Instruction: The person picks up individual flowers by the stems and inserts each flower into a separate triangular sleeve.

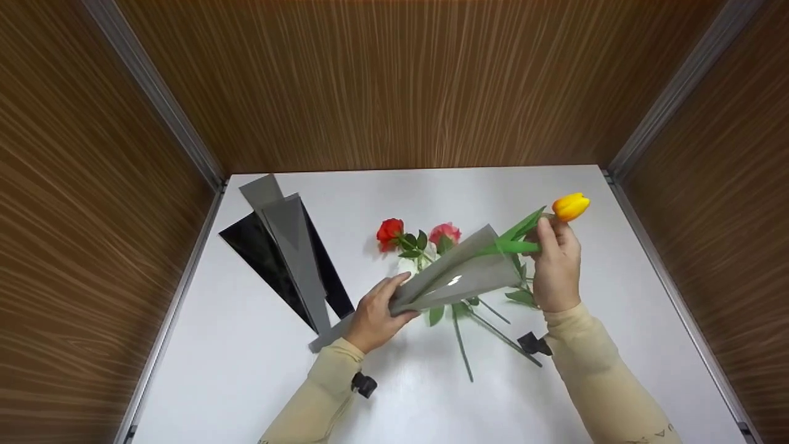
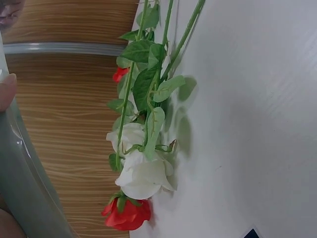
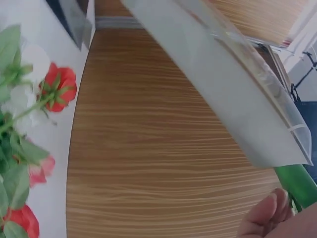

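Observation:
My left hand (image 1: 377,314) grips the narrow end of a grey, partly clear flower sleeve (image 1: 456,280), which slants up to the right over the table. From the sleeve's wide mouth a yellow-orange tulip (image 1: 571,206) sticks out, its green leaves (image 1: 518,246) partly inside. Just below the bloom, my right hand (image 1: 560,265) pinches the tulip; the lower stem is hidden by the sleeve. In the right wrist view, the curled fingers (image 3: 267,213) sit beside the green leaf at the sleeve's mouth. The left wrist view shows part of the sleeve (image 2: 25,168) along its left edge.
Beneath the sleeve lie a red rose (image 1: 389,233), a pink rose (image 1: 445,232) and white roses (image 2: 143,176), their stems (image 1: 502,336) pointing toward me. More grey and black sleeves (image 1: 296,240) lie at the left. Wood-grain panels (image 1: 394,86) wall in the white table (image 1: 203,382).

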Available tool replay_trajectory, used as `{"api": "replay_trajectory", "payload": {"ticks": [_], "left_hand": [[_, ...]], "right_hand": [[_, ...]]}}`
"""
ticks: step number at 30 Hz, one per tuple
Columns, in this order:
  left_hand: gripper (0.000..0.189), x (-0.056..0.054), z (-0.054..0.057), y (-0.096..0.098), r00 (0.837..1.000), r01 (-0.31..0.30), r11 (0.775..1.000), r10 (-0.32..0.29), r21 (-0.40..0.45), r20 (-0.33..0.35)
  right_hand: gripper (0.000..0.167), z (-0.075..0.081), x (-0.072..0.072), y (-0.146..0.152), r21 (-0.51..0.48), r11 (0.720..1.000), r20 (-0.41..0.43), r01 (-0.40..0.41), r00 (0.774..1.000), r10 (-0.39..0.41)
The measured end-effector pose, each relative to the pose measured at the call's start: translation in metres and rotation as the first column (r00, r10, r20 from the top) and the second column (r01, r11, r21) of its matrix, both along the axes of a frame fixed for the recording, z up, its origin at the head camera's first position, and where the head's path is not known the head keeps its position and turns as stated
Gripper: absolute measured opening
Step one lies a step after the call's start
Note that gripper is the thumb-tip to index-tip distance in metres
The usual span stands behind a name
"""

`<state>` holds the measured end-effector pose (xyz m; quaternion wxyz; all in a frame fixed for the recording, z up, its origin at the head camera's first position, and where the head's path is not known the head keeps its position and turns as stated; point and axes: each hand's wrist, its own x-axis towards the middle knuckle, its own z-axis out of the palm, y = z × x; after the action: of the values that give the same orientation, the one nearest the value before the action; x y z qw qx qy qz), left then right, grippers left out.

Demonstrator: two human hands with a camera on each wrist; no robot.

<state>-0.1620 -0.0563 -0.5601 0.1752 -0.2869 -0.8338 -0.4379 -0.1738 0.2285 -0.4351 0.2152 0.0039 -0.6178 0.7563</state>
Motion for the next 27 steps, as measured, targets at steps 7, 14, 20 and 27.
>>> {"api": "replay_trajectory", "payload": {"ticks": [7,14,20,27], "left_hand": [[0.073,-0.002,0.002,0.001,1.0,0.006,1.0,-0.006,-0.008,-0.008],[0.075,-0.003,0.003,0.002,1.0,-0.018,1.0,0.017,-0.011,-0.023],[0.076,-0.006,0.006,0.005,0.999,-0.035,0.999,0.035,-0.003,-0.003],[0.074,-0.007,0.011,0.008,0.999,-0.04,0.999,0.04,0.021,-0.002]], "right_hand": [[0.028,0.003,-0.004,0.001,-0.154,0.988,0.03,0.01,1.0,-0.006],[0.017,0.001,-0.003,-0.001,-0.123,0.99,0.118,-0.069,0.989,0.083],[0.02,0.002,-0.002,-0.006,-0.012,0.987,0.164,-0.163,0.973,0.163],[0.025,0.004,-0.001,-0.01,0.029,0.981,0.178,-0.193,0.966,0.185]]}}
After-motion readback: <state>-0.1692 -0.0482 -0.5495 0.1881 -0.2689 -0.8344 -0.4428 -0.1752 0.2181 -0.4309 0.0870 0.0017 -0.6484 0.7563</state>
